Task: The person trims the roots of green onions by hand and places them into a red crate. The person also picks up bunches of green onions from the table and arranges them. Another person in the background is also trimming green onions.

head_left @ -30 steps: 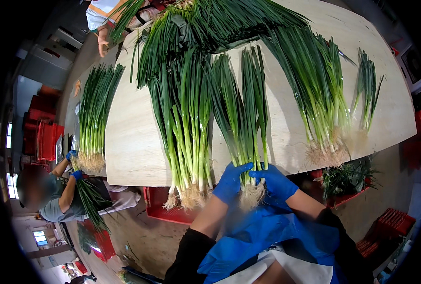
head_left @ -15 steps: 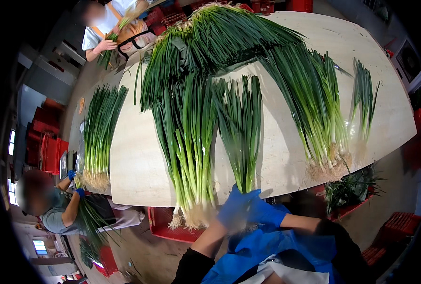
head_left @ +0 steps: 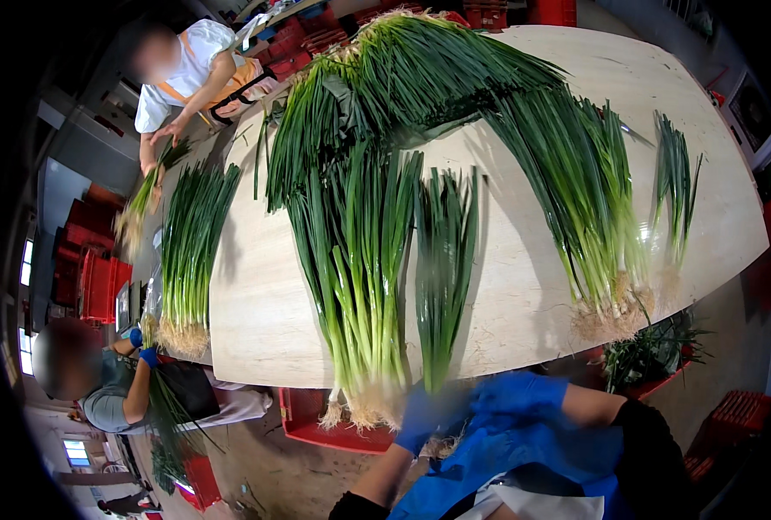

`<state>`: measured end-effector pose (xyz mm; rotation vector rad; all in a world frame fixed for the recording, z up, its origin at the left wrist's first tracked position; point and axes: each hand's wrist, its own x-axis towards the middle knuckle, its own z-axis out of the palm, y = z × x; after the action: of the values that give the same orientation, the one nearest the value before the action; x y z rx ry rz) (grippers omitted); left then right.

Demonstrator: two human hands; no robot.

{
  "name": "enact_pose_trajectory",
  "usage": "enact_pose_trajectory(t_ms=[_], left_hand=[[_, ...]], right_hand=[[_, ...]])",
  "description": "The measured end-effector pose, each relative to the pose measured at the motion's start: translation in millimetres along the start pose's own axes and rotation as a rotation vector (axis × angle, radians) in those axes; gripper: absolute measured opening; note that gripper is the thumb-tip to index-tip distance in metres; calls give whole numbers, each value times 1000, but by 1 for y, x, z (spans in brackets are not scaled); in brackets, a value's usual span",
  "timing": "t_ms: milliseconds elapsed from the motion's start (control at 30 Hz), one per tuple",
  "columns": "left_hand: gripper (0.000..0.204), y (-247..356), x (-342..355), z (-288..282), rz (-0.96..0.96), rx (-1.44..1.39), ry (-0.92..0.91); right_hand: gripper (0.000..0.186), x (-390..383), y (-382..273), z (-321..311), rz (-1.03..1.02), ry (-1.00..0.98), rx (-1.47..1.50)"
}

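Observation:
At the table's near edge I hold a slim bunch of green onions [head_left: 442, 295], its dark leaves lying away from me. My left hand [head_left: 418, 420], in a blue glove, is closed around the bunch's pale lower end, partly blurred. Beside it on the right, my right hand [head_left: 514, 400], also blue-gloved, is smeared by motion, its fingers unclear. Roots show just below the hands. Left of the bunch lies a thicker pile of green onions [head_left: 355, 295], its pale roots over the table edge.
A large heap of green onions [head_left: 437, 74] covers the far side of the pale table [head_left: 524, 303]. More stalks [head_left: 606, 225] lie at right, near a knife [head_left: 637, 135]. Red crates [head_left: 303, 425] stand below. Two co-workers [head_left: 113, 390] [head_left: 199, 65] handle stalks at left.
My right hand has shifted rightward, away from my left. The bunch's leaves have drawn into a narrower, straighter bundle. The far co-worker has swung a bunch down toward the left.

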<state>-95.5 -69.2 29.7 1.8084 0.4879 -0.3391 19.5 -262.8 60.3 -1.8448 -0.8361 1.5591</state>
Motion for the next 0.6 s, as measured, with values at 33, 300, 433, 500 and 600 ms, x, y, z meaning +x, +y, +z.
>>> enact_pose_trajectory(t_ms=[33, 300, 433, 500, 600], left_hand=[[54, 0, -4, -2, 36, 115, -7], [63, -55, -36, 7, 48, 451, 97], [62, -70, -45, 16, 82, 504, 153], [63, -68, -48, 19, 114, 490, 177], [65, -62, -53, 20, 92, 504, 197]], right_hand=[[57, 0, 14, -1, -4, 193, 1], [38, 25, 39, -64, -62, 720, 816], [45, 40, 35, -77, -1, 835, 694], [45, 41, 36, -77, 66, 794, 749], [41, 42, 32, -75, 106, 787, 828]])
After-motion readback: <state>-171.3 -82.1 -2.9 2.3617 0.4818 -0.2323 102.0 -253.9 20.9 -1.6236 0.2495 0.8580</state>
